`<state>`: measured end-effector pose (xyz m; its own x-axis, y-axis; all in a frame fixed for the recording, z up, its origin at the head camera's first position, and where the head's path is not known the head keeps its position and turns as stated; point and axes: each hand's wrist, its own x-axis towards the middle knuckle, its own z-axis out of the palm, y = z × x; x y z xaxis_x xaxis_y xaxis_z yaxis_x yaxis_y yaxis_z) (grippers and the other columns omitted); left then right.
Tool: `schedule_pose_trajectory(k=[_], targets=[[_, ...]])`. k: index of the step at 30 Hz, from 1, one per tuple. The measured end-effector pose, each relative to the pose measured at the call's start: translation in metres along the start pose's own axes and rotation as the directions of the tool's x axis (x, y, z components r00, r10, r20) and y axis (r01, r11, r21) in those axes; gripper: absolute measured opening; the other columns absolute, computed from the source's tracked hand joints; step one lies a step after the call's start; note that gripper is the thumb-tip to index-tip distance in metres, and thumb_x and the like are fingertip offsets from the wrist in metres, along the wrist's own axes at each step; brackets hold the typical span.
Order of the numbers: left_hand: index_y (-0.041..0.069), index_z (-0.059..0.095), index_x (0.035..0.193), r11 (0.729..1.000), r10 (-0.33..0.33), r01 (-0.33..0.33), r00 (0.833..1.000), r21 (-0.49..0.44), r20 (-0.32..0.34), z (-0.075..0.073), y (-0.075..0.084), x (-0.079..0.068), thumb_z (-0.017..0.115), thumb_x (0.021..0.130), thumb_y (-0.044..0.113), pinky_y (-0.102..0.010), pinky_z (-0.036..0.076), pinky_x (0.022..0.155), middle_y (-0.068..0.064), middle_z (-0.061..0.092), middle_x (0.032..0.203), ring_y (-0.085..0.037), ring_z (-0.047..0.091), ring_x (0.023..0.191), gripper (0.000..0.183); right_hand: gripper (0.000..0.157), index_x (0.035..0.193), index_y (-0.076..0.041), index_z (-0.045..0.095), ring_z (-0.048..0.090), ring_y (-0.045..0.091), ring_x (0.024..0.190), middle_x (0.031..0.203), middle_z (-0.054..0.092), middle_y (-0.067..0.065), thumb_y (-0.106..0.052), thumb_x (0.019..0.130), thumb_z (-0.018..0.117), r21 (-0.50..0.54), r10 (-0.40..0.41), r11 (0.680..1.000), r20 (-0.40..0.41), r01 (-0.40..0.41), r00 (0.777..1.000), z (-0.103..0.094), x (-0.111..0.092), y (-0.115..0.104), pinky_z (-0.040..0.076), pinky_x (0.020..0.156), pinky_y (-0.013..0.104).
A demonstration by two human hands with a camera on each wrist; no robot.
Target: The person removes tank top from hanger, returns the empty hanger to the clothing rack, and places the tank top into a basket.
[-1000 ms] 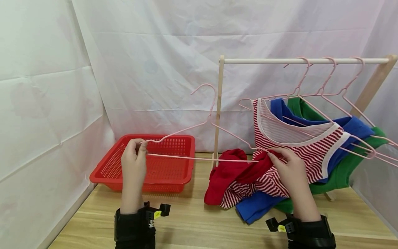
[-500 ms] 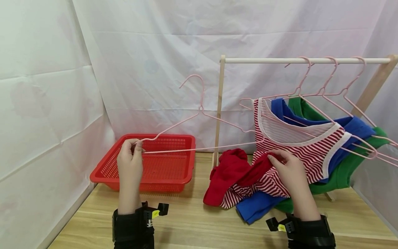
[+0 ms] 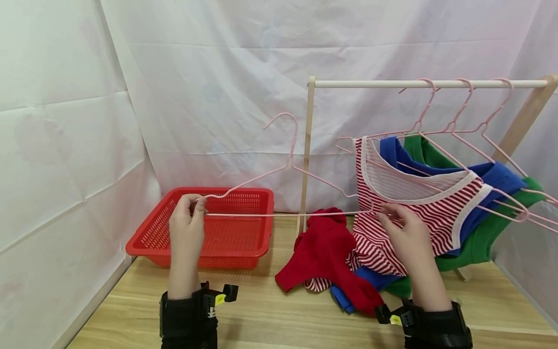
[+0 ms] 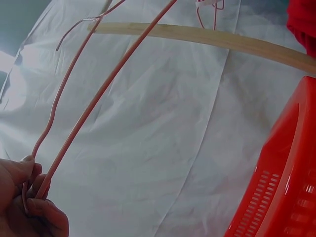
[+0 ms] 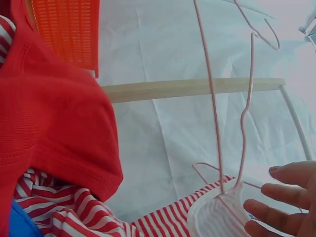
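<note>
My left hand (image 3: 187, 220) grips the left end of a pink wire hanger (image 3: 248, 183), its hook pointing up. In the left wrist view, thumb and fingers curl round the hanger's corner. At the hanger's right end is my right hand (image 3: 405, 232), its fingers (image 5: 276, 192) spread and holding nothing in the right wrist view. Below the hanger a red garment (image 3: 327, 257) lies crumpled, one end draped toward the table's front. It overlaps the lower part of a red-and-white striped tank top (image 3: 392, 211) hanging on the rack.
The clothes rack (image 3: 370, 84) has a white rail and wooden posts. Behind the striped top hang a blue garment (image 3: 501, 182) and a green garment (image 3: 481, 252) on pink hangers. A red plastic basket (image 3: 144, 242) stands at the left on the wooden table (image 3: 261, 315).
My right hand has let go of the red garment, whose raised part has dropped toward the table's front. The hanger rose and tilted, then came back down nearly level.
</note>
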<state>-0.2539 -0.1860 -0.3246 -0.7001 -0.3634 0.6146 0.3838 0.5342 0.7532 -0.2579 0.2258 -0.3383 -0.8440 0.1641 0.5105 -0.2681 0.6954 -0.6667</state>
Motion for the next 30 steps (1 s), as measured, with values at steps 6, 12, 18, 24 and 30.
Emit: schedule_pose_trajectory(k=[6, 12, 18, 24, 30], targets=[[0.000, 0.059, 0.104, 1.000, -0.005, 0.005, 0.998, 0.006, 0.064, 0.0002, 0.0005, -0.0002, 0.053, 0.101, 0.022, -0.021, 0.038, 0.062, -0.013, 0.059, 0.084, -0.020, 0.051, 0.074, 0.023, 0.042, 0.126, -0.003, 0.063, 0.052, 0.038, 0.114, 0.124, 0.059, 0.019, -0.034, 0.097, 0.061, -0.002, -0.040, 0.999, -0.017, 0.040, 0.999, -0.0014, -0.0011, -0.0037, 0.041, 0.092, 0.061], [0.001, 0.059, 0.102, 1.000, 0.010, -0.007, 0.995, -0.030, 0.099, 0.0008, 0.0015, -0.0004, 0.054, 0.101, 0.021, -0.020, 0.039, 0.058, -0.012, 0.058, 0.081, -0.018, 0.049, 0.068, 0.021, 0.048, 0.129, -0.003, 0.060, 0.051, 0.042, 0.119, 0.127, 0.059, 0.022, -0.037, 0.095, 0.062, 0.009, -0.081, 0.997, 0.072, 0.081, 0.994, -0.0028, -0.0019, -0.0056, 0.040, 0.093, 0.064], [0.001, 0.060, 0.101, 0.994, 0.030, -0.018, 0.994, -0.111, 0.104, 0.0006, 0.0040, -0.0008, 0.055, 0.100, 0.017, -0.019, 0.040, 0.055, -0.013, 0.058, 0.079, -0.015, 0.048, 0.063, 0.017, 0.040, 0.125, -0.009, 0.064, 0.063, 0.036, 0.104, 0.114, 0.067, 0.016, -0.034, 0.094, 0.064, 0.043, -0.100, 0.995, 0.115, 0.095, 0.988, -0.0017, -0.0055, -0.0044, 0.052, 0.086, 0.047], [-0.001, 0.059, 0.101, 0.987, 0.034, -0.017, 0.994, -0.158, 0.104, 0.0002, 0.0060, -0.0011, 0.055, 0.100, 0.015, -0.019, 0.041, 0.055, -0.013, 0.057, 0.079, -0.014, 0.049, 0.062, 0.016, 0.021, 0.102, -0.011, 0.074, 0.064, 0.017, 0.065, 0.086, 0.072, 0.006, -0.028, 0.090, 0.071, 0.012, -0.162, 0.987, 0.009, 0.162, 0.987, -0.0003, -0.0069, -0.0026, 0.048, 0.059, 0.016], [-0.003, 0.058, 0.100, 0.981, 0.052, -0.029, 0.992, -0.193, 0.115, 0.0007, 0.0073, -0.0022, 0.055, 0.100, 0.017, -0.020, 0.044, 0.056, -0.011, 0.055, 0.077, -0.015, 0.050, 0.061, 0.019, 0.009, 0.083, -0.009, 0.074, 0.054, 0.009, 0.054, 0.067, 0.065, 0.000, -0.017, 0.084, 0.077, 0.033, -0.209, 0.977, -0.074, 0.212, 0.975, -0.0006, -0.0073, -0.0029, 0.043, 0.053, 0.017]])
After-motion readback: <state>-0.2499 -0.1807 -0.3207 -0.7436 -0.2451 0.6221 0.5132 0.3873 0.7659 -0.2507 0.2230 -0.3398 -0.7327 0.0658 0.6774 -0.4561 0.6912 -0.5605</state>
